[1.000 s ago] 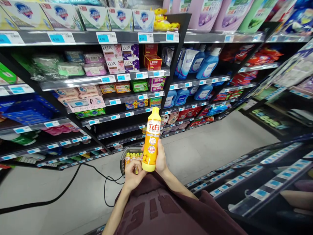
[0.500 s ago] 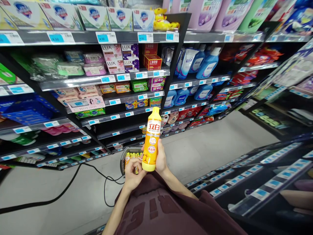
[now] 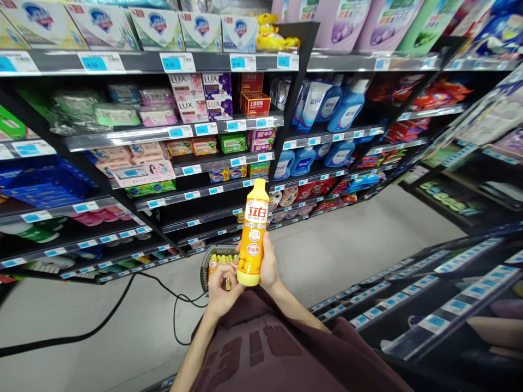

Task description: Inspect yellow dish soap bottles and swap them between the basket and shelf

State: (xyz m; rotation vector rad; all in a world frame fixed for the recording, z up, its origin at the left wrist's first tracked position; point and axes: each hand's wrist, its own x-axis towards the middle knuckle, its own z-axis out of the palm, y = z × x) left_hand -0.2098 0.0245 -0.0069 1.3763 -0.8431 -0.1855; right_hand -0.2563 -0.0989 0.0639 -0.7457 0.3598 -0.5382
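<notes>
My right hand (image 3: 269,264) is wrapped round the lower right side of a yellow dish soap bottle (image 3: 254,234). The bottle stands nearly upright in front of my chest, cap up, its printed label facing me. My left hand (image 3: 223,288) is at the lower left of the bottle, fingers curled, thumb close to the base. Whatever its fingertips pinch is hidden. Behind that hand, a grey shopping basket (image 3: 205,267) on the floor holds several similar yellow bottles (image 3: 218,259).
Shelves (image 3: 175,133) ahead carry soap boxes (image 3: 200,98) and blue bottles (image 3: 347,106). Another shelf unit (image 3: 408,294) runs close along my right. A black cable (image 3: 118,305) lies across the floor on the left.
Almost nothing differs. The bottle and both hands stay in the same place, with at most a very slight shift of the bottle.
</notes>
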